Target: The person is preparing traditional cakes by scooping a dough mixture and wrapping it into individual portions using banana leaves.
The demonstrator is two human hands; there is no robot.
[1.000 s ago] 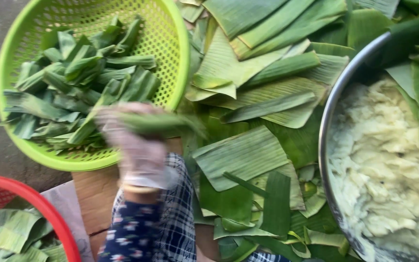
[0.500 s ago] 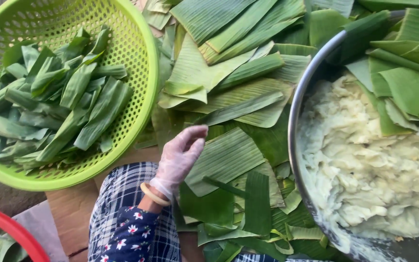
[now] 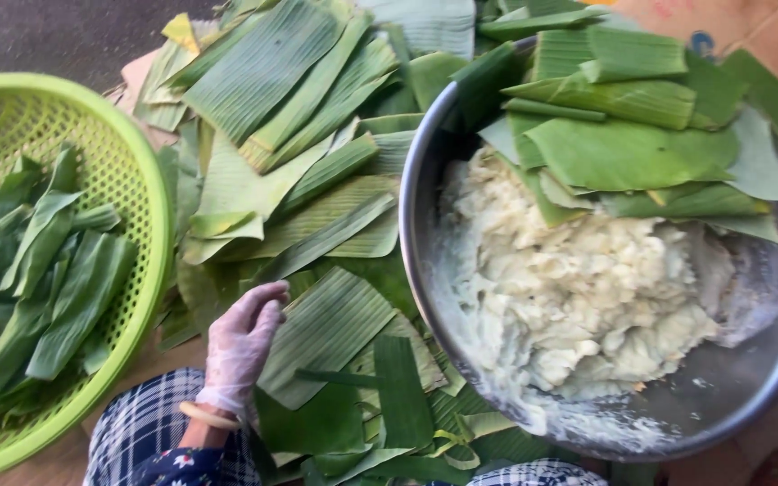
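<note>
Leaf piece (image 3: pixel 321 333): a cut rectangle of banana leaf, pale ribbed side up, lying flat on the leaf pile (image 3: pixel 290 162), just left of the bowl's (image 3: pixel 425 270) near rim. Left hand (image 3: pixel 240 346) in a thin clear glove, fingers loosely extended, tips resting on the piece's left edge; nothing is gripped. A tan band sits at the wrist, above a plaid sleeve (image 3: pixel 150 432). Right hand not in view; its grip cannot be told.

Strip (image 3: pixel 402 391): a darker, narrower leaf strip lies across the piece's near corner, on the side toward the person.

Bowl: large, round, steel, holding a white, lumpy, shredded mass (image 3: pixel 587 297). Folded green leaves (image 3: pixel 632 135) are stacked on the bowl's far half, overhanging the rim.

Pile: spreads from the bowl's left side away to the far edge, pieces overlapping at many angles.

Basket (image 3: pixel 150 207): lime-green plastic, perforated, well left of the bowl, holding folded dark-green leaf packets (image 3: pixel 47 270).
</note>
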